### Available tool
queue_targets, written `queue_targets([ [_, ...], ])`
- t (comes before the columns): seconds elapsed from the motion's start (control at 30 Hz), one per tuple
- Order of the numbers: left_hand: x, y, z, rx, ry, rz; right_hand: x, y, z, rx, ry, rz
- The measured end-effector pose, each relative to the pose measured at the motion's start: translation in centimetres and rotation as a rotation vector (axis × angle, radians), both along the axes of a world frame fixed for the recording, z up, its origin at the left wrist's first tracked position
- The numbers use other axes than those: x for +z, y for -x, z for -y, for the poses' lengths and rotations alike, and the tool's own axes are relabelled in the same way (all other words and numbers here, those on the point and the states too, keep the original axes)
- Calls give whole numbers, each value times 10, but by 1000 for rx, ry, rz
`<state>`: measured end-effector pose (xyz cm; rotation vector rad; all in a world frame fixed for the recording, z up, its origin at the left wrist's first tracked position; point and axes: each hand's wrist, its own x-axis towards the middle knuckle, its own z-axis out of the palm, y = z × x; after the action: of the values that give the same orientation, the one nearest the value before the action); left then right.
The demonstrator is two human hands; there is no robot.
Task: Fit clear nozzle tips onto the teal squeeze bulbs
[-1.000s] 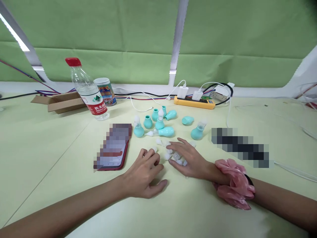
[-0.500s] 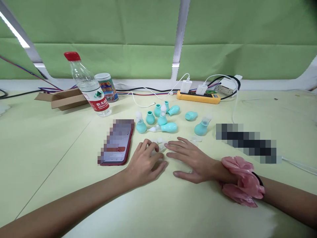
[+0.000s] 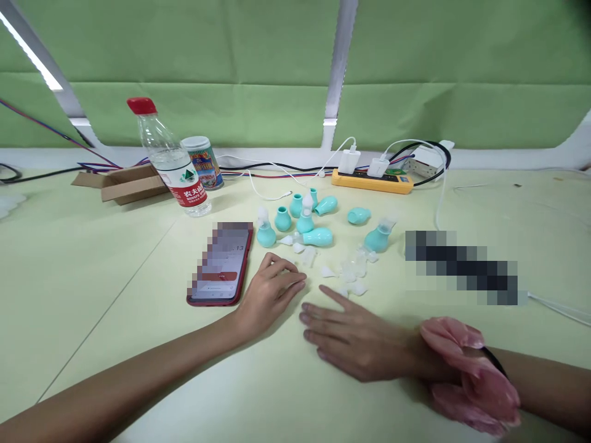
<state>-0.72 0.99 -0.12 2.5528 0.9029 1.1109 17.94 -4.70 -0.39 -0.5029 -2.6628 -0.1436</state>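
Observation:
My left hand (image 3: 270, 295) rests on the table with thumb and forefinger tips together. I see nothing between them. My right hand (image 3: 355, 341) lies palm down, fingers stretched out, holding nothing. A pink scrunchie (image 3: 475, 375) is round that wrist. Beyond my fingers lie small translucent white pieces (image 3: 353, 267), looking like loose nozzle tips, scattered singly and in a heap. Behind them are several teal squeeze bulbs (image 3: 282, 219), some bare and open-necked. Others carry a clear nozzle, like nasal aspirators, such as the upright one (image 3: 266, 234) and the one lying down (image 3: 318, 237).
A red-cased phone (image 3: 221, 264) lies left of my left hand. Behind it stand a water bottle (image 3: 178, 175), a can (image 3: 203, 161) and an open cardboard box (image 3: 133, 184). A yellow power strip (image 3: 372, 181) with white chargers sits at the back. A blurred-out dark object (image 3: 462, 264) lies right.
My right hand has drawn back toward me, off the white pieces, which now show spread on the table. My left thumb and forefinger have come together.

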Motion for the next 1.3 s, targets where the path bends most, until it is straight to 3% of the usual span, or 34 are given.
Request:
queue_targets([
  [0.17,4,-1,4,-52,-109,142,7,-14,-27,-304,-156,-127],
  [0.27,3,-1,5,-135,-136,172,10,-17,-38,-539,-116,-51],
  [0.33,2,-1,6,-158,-114,185,8,-17,-42,-587,-68,1],
  [0.53,4,-2,8,-151,-62,198,2,-16,-45,-546,29,-63],
  [0.73,3,-3,9,-169,-110,158,13,-8,-56,-429,54,-11],
  [0.97,1,-1,7,-94,-135,177,13,6,-67,-447,144,38],
  [1.07,2,1,8,-64,-107,194,10,5,-66,-420,98,-100],
  [1.2,4,2,8,-48,-46,260,13,3,-62,-363,36,-472],
  [1.3,5,2,8,-25,27,331,17,7,-53,-298,176,-678],
])
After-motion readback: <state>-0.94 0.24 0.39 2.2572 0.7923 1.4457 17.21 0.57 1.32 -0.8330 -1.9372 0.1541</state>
